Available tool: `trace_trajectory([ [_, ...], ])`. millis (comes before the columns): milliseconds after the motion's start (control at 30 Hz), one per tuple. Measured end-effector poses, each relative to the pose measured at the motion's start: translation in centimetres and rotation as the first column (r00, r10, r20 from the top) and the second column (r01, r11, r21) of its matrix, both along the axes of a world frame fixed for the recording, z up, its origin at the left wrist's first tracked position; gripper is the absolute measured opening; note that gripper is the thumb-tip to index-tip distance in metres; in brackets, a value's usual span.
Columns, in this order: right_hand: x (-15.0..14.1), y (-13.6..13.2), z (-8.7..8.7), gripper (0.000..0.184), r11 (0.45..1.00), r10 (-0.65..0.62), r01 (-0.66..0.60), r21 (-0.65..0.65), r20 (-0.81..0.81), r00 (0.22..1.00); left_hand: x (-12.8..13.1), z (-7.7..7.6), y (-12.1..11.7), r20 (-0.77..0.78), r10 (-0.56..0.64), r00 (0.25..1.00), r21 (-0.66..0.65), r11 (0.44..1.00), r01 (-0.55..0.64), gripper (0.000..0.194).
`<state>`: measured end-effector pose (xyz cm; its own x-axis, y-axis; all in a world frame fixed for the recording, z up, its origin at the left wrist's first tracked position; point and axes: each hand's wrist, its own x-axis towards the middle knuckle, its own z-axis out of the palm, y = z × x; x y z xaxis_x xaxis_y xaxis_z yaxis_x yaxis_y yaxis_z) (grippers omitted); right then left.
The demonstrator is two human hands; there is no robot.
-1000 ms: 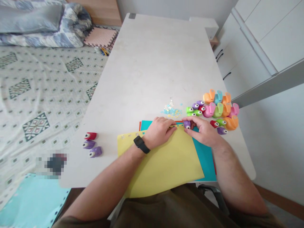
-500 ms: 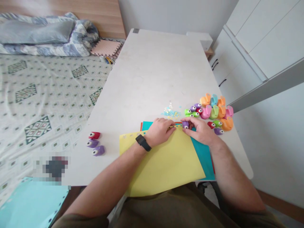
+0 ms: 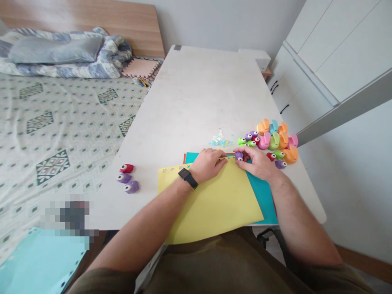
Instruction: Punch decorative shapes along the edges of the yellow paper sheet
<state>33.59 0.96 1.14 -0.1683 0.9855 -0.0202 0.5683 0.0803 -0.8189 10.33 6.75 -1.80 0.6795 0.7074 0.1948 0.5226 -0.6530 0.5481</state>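
A yellow sheet of paper point(image 3: 211, 204) lies in front of me, with small shapes punched along its far edge. My left hand point(image 3: 208, 164) pinches that far edge near its middle; a black watch is on the wrist. A purple craft punch point(image 3: 239, 156) sits at the sheet's far right corner, held between the thumb and fingers of my right hand point(image 3: 256, 163). Beneath the yellow sheet is a blue sheet point(image 3: 263, 200), and a red edge shows under that. Small punched paper bits point(image 3: 221, 141) in white, blue and yellow lie just beyond my hands.
Several small and large craft punches point(image 3: 274, 141) stand grouped on the right of the white table point(image 3: 208, 90). Three small punches point(image 3: 128, 178) sit at the left. A light-blue punched sheet point(image 3: 39, 261) lies lower left, beside a bed. White cabinets point(image 3: 306, 85) stand at right.
The whole view has shifted slightly with my head. Both hands keep their hold on the paper and the purple punch, with hardly any movement.
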Motion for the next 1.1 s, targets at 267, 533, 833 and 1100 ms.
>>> trace_trajectory([
  [267,-0.05,0.04,-0.18,0.039,1.000,0.009,-0.009,0.010,0.005,1.000,-0.04,-0.22,0.08,-0.006,-0.003,1.000,0.016,1.000,0.003,0.021],
  [533,0.26,0.20,-0.40,0.042,1.000,0.011,-0.011,-0.006,0.011,1.000,-0.07,0.12,0.11,-0.006,-0.015,1.000,0.015,1.000,0.015,0.021],
  [833,0.32,0.43,0.10,0.041,0.999,0.051,-0.051,-0.009,0.030,0.998,-0.02,0.40,0.33,-0.015,-0.021,1.000,0.003,1.000,0.021,0.020],
  [1100,0.35,0.50,0.18,0.039,0.998,0.056,-0.056,-0.013,0.026,0.998,-0.05,0.47,0.42,-0.026,-0.022,0.999,-0.013,1.000,0.022,0.020],
])
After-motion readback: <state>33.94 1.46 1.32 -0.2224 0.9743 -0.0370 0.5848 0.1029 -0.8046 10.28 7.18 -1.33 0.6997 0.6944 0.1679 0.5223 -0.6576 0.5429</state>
